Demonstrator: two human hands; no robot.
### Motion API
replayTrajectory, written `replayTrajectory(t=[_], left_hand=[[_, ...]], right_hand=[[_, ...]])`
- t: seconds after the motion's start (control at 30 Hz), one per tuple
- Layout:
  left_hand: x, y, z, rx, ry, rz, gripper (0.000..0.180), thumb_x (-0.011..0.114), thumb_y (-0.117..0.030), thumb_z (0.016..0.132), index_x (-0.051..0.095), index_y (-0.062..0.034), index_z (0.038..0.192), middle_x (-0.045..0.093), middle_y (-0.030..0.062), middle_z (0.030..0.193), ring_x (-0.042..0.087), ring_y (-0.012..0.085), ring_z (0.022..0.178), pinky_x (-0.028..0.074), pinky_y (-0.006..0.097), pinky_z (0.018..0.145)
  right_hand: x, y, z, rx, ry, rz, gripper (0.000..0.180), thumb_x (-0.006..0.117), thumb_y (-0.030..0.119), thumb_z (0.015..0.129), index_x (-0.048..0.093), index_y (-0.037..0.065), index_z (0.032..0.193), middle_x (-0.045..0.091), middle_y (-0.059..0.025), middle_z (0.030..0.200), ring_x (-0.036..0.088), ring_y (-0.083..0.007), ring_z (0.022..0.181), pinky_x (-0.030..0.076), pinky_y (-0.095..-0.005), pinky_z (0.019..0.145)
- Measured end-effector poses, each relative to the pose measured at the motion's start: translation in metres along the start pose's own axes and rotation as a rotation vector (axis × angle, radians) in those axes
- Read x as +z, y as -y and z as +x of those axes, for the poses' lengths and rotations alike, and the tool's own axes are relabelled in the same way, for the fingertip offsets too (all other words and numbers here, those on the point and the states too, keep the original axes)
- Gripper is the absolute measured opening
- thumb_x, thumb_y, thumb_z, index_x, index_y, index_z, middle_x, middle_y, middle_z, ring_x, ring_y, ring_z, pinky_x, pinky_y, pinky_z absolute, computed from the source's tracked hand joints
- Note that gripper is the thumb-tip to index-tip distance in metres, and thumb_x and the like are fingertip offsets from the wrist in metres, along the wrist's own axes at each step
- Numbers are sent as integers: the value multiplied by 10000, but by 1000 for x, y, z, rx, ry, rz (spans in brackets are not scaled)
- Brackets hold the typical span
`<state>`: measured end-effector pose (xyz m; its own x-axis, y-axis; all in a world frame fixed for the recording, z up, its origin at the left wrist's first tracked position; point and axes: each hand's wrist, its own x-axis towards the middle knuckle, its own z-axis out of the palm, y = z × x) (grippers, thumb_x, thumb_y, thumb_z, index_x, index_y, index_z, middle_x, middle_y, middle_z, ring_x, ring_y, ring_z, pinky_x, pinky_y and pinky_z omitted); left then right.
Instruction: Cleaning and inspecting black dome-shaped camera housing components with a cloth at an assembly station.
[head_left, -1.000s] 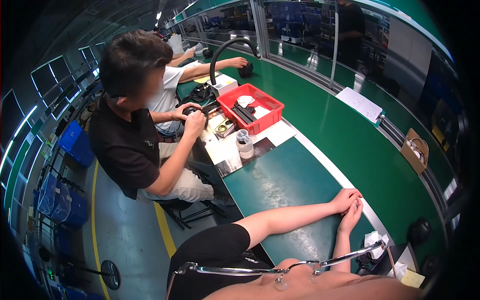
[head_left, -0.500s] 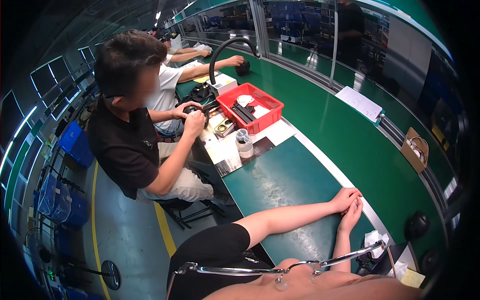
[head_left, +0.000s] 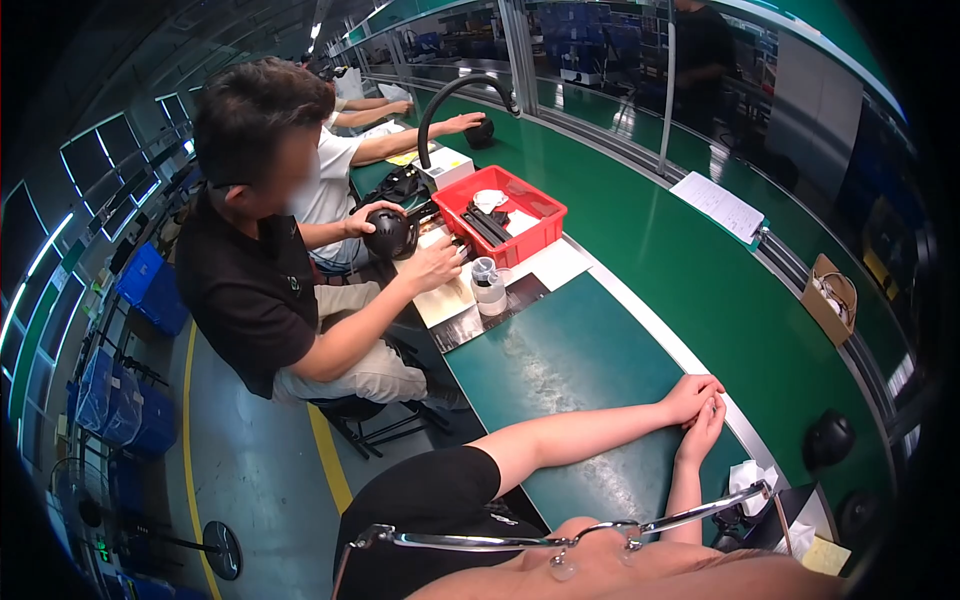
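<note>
My left hand (head_left: 692, 398) and my right hand (head_left: 704, 432) rest together at the far edge of the green worktop (head_left: 570, 360). The fingers of both hands are curled and pressed against each other. No object shows between them, though the palms are hidden. My left forearm lies across the worktop; the right one comes up from below. Nearest to my right hand are a crumpled white tissue (head_left: 750, 480) and some dark items beside it. On the green belt, a black rounded part (head_left: 829, 438) sits to the right of my hands.
At left, a seated co-worker (head_left: 270, 270) holds a black round housing (head_left: 388, 233). Near that person stand a red bin (head_left: 535, 240) with dark parts and a clear plastic bottle (head_left: 489, 290). Beyond the belt lie a clipboard (head_left: 718, 205) and an open cardboard box (head_left: 828, 300).
My hands have stayed still. The co-worker's right hand has left the black housing and reached to the table near the bottle. The black part on the belt has shifted slightly away from me.
</note>
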<state>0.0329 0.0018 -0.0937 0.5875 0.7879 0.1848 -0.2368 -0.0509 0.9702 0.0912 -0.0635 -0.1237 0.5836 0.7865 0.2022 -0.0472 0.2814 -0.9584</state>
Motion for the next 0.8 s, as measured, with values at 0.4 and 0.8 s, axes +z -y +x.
replayTrajectory(t=[0.4, 0.8], left_hand=[[0, 16, 5, 65, 4, 34, 237, 417, -157, 920, 571, 23, 930, 591, 45, 655, 469, 65, 413, 371, 207, 359], [-1, 15, 4, 61, 8, 29, 233, 415, -151, 924, 572, 21, 930, 576, 41, 623, 452, 63, 395, 358, 211, 348]], right_hand=[[2, 3, -1, 12, -18, -10, 273, 401, 246, 946, 451, 25, 1097, 481, 6, 719, 352, -25, 517, 256, -171, 437], [4, 3, -1, 4, -28, -12, 285, 401, 262, 946, 460, 31, 1103, 461, 19, 689, 357, -22, 511, 265, -169, 435]])
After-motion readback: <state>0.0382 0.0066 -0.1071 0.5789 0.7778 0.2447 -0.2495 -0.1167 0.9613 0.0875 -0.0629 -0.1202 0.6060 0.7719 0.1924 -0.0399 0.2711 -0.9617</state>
